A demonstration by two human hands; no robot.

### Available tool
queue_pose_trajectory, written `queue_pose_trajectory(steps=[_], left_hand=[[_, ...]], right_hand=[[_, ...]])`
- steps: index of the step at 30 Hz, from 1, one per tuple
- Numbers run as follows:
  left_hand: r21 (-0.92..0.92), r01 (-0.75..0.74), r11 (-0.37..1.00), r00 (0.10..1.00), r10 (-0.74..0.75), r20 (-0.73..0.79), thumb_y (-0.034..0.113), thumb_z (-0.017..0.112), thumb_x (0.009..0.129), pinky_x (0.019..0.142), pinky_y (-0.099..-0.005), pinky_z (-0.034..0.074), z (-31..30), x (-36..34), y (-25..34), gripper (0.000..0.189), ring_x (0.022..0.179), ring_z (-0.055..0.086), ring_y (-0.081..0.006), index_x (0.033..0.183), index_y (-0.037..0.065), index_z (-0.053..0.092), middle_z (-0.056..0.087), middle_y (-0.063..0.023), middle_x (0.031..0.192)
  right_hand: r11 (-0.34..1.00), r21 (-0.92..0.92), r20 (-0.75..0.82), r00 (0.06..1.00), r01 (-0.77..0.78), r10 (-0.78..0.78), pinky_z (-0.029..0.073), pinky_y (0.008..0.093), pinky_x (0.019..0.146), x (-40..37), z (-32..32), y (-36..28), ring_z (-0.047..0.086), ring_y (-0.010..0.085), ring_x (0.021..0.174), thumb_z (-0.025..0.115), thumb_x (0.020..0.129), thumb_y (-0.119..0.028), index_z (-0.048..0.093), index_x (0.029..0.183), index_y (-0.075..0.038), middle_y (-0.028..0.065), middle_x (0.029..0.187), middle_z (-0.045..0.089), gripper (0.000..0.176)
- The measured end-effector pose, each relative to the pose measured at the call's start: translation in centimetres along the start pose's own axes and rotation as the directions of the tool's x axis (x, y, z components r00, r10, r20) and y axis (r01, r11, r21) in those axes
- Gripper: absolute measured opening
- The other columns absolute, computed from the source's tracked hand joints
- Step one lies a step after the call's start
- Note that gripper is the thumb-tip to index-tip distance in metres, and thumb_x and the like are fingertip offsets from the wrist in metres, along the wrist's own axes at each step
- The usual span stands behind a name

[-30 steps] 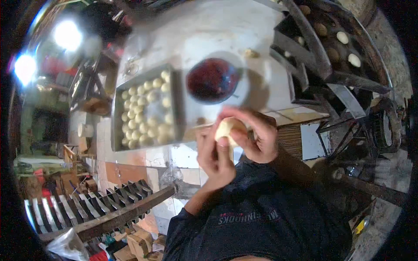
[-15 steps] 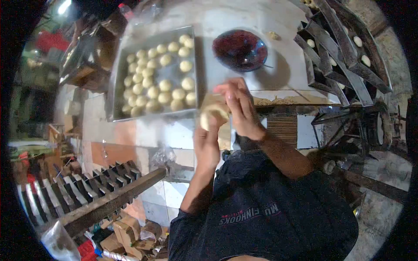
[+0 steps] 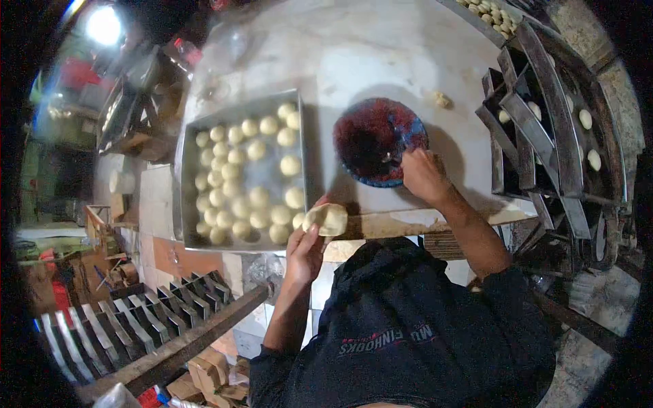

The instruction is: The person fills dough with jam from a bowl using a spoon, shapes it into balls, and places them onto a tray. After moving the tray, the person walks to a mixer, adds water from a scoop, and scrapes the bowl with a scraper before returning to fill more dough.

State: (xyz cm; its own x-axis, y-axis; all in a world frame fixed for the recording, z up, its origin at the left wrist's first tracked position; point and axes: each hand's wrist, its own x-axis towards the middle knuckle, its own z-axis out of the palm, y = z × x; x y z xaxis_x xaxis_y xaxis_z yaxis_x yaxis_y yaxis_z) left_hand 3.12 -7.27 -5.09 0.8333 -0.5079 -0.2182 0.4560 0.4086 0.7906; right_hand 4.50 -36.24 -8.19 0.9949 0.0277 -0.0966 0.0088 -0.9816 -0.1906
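My left hand [image 3: 304, 253] holds a flattened round of dough [image 3: 328, 219], thumb on its face, near the front right corner of a metal tray [image 3: 246, 107]. Rows of pale dough balls [image 3: 258, 197] sit in that tray. Over the near right rim of a blue bowl [image 3: 373, 182], my right hand [image 3: 423, 175] is closed around a spoon [image 3: 389, 158], which is mostly hidden by the fingers and the filling. Dark red, crumbly filling [image 3: 367, 129] lines the bowl.
A small dough scrap [image 3: 442, 100] lies right of the bowl. Stacked metal trays [image 3: 537, 136] with dough pieces stand at the right. Several narrow metal pans [image 3: 136, 316] rest at lower left beside a wooden beam [image 3: 183, 340]. More dough [image 3: 491, 15] is at the far right.
My right hand has left the dough and moved up and right to the bowl, gripping the spoon. The dough in my left hand now lies open and flat. The camera view has shifted.
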Motion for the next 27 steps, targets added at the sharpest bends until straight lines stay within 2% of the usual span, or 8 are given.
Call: queue_pose_trajectory(steps=[4,7,10,18,20,24,26,27], left_hand=[[0.001,0.025,1.000,0.998,-0.025,-0.049,0.019,0.050,0.094,0.108,-0.0399,0.033,-1.1,1.6,-0.5,0.060,0.127,0.044,-0.0280,0.143,-0.005,0.025,0.043,-0.0212,0.139],[0.006,0.050,0.999,0.997,-0.050,-0.065,0.021,0.049,0.095,0.109,-0.0411,0.032,-0.9,2.7,-0.8,0.061,0.127,0.044,-0.0301,0.144,-0.005,0.024,0.042,-0.0224,0.139],[-0.054,0.094,0.994,0.991,-0.098,-0.086,0.023,0.050,0.095,0.109,-0.0412,0.031,-0.5,4.2,-0.9,0.061,0.128,0.044,-0.0300,0.143,-0.005,0.025,0.043,-0.0222,0.139],[-0.015,0.009,1.000,0.983,-0.011,-0.185,0.028,0.048,0.093,0.108,-0.0423,0.031,-0.6,7.3,0.0,0.064,0.128,0.043,-0.0304,0.141,-0.008,0.028,0.041,-0.0223,0.140],[0.006,0.044,0.999,0.973,-0.041,-0.227,0.030,0.050,0.092,0.108,-0.0432,0.033,0.0,7.8,0.3,0.066,0.127,0.044,-0.0306,0.141,-0.009,0.028,0.043,-0.0221,0.139],[-0.024,0.089,0.996,0.979,-0.092,-0.182,0.032,0.051,0.092,0.106,-0.0414,0.035,-0.8,8.4,-1.1,0.067,0.125,0.046,-0.0293,0.141,-0.007,0.029,0.044,-0.0214,0.138],[-0.041,0.084,0.996,0.978,-0.091,-0.187,0.030,0.051,0.093,0.105,-0.0404,0.036,-0.5,8.5,-1.0,0.064,0.125,0.046,-0.0286,0.140,-0.007,0.030,0.045,-0.0209,0.137],[-0.060,0.077,0.995,0.977,-0.087,-0.194,0.028,0.051,0.094,0.105,-0.0394,0.037,-0.3,8.5,-1.0,0.062,0.124,0.047,-0.0279,0.140,-0.007,0.030,0.046,-0.0203,0.136]], right_hand=[[0.976,0.217,-0.048,0.998,-0.016,0.027,0.050,0.0474,0.062,0.7,-0.9,0.9,0.063,0.0403,0.071,0.051,0.078,-0.001,0.059,0.099,0.000,0.0205,0.074,0.060,0.022],[0.986,0.167,-0.169,0.985,-0.003,0.031,0.052,0.0452,0.063,2.2,-0.2,1.0,0.064,0.0374,0.072,0.050,0.079,-0.002,0.058,0.111,-0.001,0.0200,0.082,0.060,0.033],[0.992,0.112,-0.115,0.993,0.052,-0.039,0.052,0.0438,0.065,3.5,1.8,1.7,0.064,0.0349,0.072,0.049,0.080,-0.003,0.057,0.119,-0.001,0.0198,0.089,0.060,0.039],[0.968,0.217,0.076,0.986,0.126,-0.146,0.052,0.0447,0.066,4.4,1.0,3.8,0.064,0.0336,0.069,0.051,0.079,-0.004,0.058,0.114,0.002,0.0187,0.087,0.061,0.036],[0.974,0.218,-0.047,0.998,0.060,-0.051,0.052,0.0451,0.064,4.1,-0.1,2.8,0.064,0.0333,0.069,0.050,0.080,-0.004,0.060,0.109,0.002,0.0180,0.082,0.062,0.031],[0.975,0.203,-0.031,0.996,0.092,-0.088,0.050,0.0422,0.060,3.4,1.7,3.2,0.063,0.0342,0.066,0.050,0.081,-0.004,0.063,0.101,0.003,0.0185,0.072,0.061,0.025],[0.770,0.638,0.079,0.993,0.020,-0.091,0.047,0.0351,0.055,3.5,2.0,5.2,0.061,0.0260,0.056,0.055,0.084,-0.008,0.067,0.096,0.000,0.0123,0.064,0.061,0.019],[0.769,0.639,0.077,0.993,0.016,-0.085,0.047,0.0351,0.055,3.2,2.0,6.1,0.061,0.0260,0.056,0.055,0.084,-0.008,0.067,0.096,0.000,0.0123,0.064,0.061,0.019]])
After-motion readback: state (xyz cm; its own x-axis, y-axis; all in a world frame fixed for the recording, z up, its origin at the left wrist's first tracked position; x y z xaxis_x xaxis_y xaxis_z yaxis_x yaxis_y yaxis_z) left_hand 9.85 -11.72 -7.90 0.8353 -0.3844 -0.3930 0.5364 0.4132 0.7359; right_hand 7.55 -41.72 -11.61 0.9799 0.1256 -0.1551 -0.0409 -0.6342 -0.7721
